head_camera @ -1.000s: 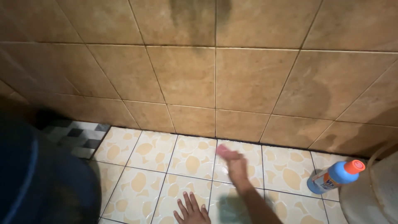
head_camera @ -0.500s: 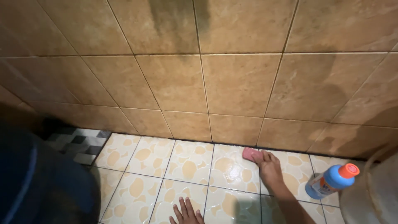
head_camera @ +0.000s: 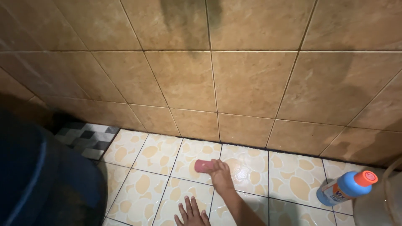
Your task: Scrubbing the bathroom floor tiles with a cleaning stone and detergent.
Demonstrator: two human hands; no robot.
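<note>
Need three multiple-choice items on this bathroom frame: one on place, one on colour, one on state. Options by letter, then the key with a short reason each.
1. Where does the blue bottle lie?
A. On the floor tiles at lower right
B. In the left hand
C. On the grey checkered tiles

2. What colour is the bottle's cap?
A. White
B. Orange
C. Green

3. What is the right hand doing?
A. Resting empty on the wall
B. Gripping the bottle
C. Pressing a pink sponge to the floor

Key: 1 A, it lies on its side on the floor tiles, beside a pale round container. 2 B, the cap is orange against the blue body. 3 C, fingers wrap the sponge on the tile; the left hand lies flat, empty.
</note>
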